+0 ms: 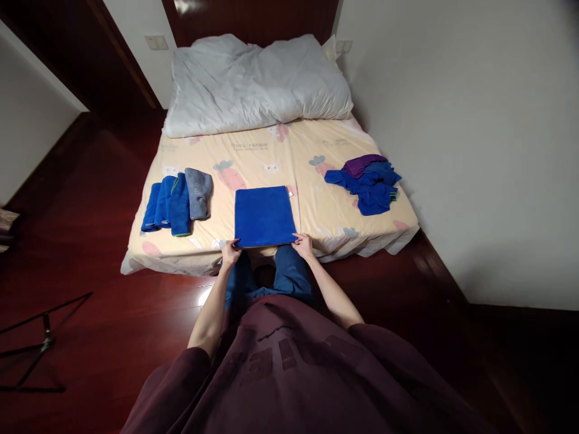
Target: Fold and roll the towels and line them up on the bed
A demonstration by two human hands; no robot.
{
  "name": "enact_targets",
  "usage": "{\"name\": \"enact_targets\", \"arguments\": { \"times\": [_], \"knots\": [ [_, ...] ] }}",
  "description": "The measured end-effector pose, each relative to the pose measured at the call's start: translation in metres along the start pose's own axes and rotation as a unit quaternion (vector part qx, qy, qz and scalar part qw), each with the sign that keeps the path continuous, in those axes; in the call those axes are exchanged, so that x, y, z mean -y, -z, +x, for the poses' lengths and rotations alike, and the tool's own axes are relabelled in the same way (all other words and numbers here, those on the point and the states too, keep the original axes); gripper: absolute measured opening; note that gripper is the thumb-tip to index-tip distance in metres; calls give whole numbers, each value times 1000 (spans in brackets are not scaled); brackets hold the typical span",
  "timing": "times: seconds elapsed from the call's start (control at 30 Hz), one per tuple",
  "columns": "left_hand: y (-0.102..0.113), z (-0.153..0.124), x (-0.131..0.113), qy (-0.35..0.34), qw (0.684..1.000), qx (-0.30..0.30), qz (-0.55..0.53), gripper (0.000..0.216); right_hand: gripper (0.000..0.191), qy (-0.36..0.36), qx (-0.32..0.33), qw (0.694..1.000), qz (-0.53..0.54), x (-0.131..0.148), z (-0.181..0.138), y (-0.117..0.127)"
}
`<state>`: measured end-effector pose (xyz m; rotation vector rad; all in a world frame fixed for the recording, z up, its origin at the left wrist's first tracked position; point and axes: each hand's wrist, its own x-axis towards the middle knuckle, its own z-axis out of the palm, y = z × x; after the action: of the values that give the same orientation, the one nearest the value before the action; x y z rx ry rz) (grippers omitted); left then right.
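Blue cloth (264, 216) lies on the bed (312, 205), held by both hands (230, 254) (304, 246).

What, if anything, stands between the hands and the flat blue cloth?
Nothing visible: left hand and right hand hold near corners of the blue cloth. The grey cloth lies apart to its left, the crumpled pile to its right.

Left forearm (212, 310) and right forearm (332, 292) extended forward, left fingers (233, 243) pinched, right fingers (297, 239) pinched

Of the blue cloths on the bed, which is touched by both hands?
The flat cloth in the middle: left hand and right hand hold its near corners. Other blue cloths lie untouched at either side.
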<state>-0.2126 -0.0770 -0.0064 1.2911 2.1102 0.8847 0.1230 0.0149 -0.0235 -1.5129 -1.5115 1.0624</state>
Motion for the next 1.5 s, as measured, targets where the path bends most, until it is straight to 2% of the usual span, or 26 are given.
{"name": "enact_targets", "arguments": {
  "times": [0.17,0.3,0.4,0.47,0.57,0.67,0.83,1.17,1.33,1.5],
  "knots": [
    [1,8,3,-19,999,-31,2,39,28,-2,-13,999,-39,8,9,1],
    [3,17,1,-38,998,-42,-6,32,34,33,-39,997,-52,15,13,-3],
    [7,20,1,-95,994,-43,-9,31,38,77,-40,995,-41,20,13,-6],
    [10,21,3,-140,990,-21,-12,38,41,100,-7,995,-21,22,13,-6],
    [12,24,5,-170,983,59,-33,46,42,99,65,993,18,20,13,-4],
    [13,27,4,-146,981,114,-58,45,39,53,81,994,47,16,16,-3],
    [13,34,0,-106,986,114,-60,41,33,3,65,995,75,9,25,-3],
    [10,30,8,-95,991,71,-68,31,27,30,48,996,73,2,27,-7],
    [9,28,12,-99,989,76,-75,36,26,16,51,996,72,3,26,-6],
    [9,27,12,-72,992,69,-76,30,24,45,51,996,54,-1,24,-3]
  ]
}}
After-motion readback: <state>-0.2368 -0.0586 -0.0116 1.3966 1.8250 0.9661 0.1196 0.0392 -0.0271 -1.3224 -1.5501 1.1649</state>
